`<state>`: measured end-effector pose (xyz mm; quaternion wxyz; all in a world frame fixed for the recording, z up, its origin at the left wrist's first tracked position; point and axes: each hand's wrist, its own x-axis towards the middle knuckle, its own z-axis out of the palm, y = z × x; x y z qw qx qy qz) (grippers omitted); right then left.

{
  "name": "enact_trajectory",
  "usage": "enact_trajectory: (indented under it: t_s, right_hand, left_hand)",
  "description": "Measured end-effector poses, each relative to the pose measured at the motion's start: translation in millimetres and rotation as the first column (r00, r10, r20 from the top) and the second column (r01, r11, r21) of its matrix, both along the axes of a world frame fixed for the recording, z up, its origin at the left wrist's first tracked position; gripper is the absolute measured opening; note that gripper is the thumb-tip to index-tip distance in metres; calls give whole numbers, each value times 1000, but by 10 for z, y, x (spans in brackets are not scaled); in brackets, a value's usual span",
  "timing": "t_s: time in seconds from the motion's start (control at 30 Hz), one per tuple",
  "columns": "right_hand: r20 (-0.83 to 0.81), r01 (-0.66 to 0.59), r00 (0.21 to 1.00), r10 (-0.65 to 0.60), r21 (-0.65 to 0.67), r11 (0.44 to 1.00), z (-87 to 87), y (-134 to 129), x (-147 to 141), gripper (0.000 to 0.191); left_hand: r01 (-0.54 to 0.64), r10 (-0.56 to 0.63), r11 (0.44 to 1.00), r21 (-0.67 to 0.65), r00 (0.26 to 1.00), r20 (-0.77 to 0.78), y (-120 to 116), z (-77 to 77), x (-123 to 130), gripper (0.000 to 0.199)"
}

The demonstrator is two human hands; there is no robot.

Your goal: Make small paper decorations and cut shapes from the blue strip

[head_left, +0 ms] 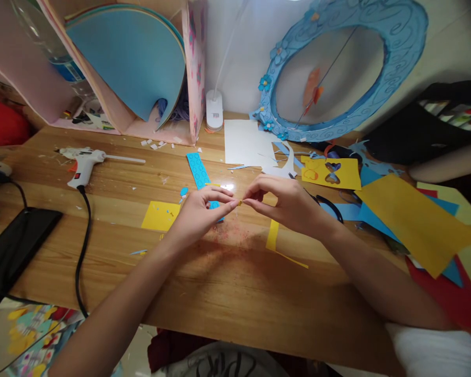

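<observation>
Near the middle of the desk, my left hand (204, 212) and my right hand (284, 201) meet at their fingertips around a tiny yellow piece (240, 202). Both hands pinch it between thumb and forefinger. Partly under my left hand lies a blue strip (197, 170) marked with small circles. A yellow paper piece (160, 215) with small bits on it is left of that hand. Below my right hand, a narrow yellow strip (272, 235) rests on the wood. Fine reddish crumbs are scattered below the fingers.
A white glue gun (85, 166) with a black cord and a black tablet-like object (19, 254) are at the left. Behind stand a pink shelf (196, 68) and a blue oval frame (275, 78). White paper (243, 141), cut yellow paper (351, 173) and stacked coloured sheets (416, 220) lie right.
</observation>
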<state>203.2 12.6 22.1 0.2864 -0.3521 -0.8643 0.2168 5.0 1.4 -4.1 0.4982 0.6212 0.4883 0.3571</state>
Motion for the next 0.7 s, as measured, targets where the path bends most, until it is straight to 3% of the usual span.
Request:
enact_trajectory:
  t_s: [0.7]
  right_hand:
    - [51, 25, 998, -36, 196, 980, -2, -37, -47, 7]
  left_hand:
    - [35, -33, 996, -83, 999, 19, -6, 36, -12, 19]
